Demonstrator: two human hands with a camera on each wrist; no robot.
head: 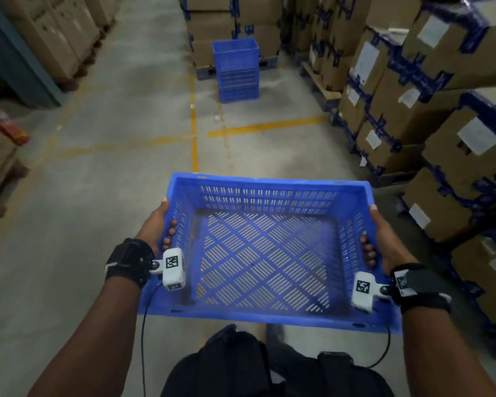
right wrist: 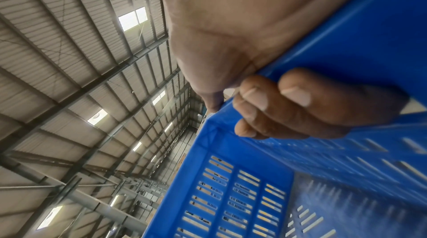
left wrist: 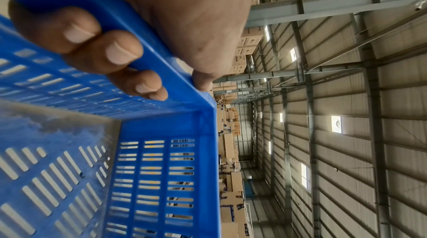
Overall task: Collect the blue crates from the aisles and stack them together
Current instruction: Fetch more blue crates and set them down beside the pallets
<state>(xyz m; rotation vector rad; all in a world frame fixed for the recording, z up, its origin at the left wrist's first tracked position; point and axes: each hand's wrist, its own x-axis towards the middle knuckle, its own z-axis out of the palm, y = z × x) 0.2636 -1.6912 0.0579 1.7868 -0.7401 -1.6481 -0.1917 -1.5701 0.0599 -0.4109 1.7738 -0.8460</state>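
- Lining the aisle on both sides, cardboard cartons (head: 430, 130) leave a floor lane toward the crate stack (head: 236, 70), probably the drop point.
- Held level at waist height, the blue crate (head: 258, 247) is empty, likely so it nests on top.
- Left hand (head: 155, 227) and right hand (head: 384, 239) each clasp a side rim, fingers (left wrist: 120, 53) curled inside.
- Stack's crate count is blurred; its base is hard to make out.

The "LG" logo reads on the stacked brown cardboard cartons (left wrist: 248, 41) beside the grey steel roof beam (left wrist: 323, 6); labels on other boxes are too blurred.
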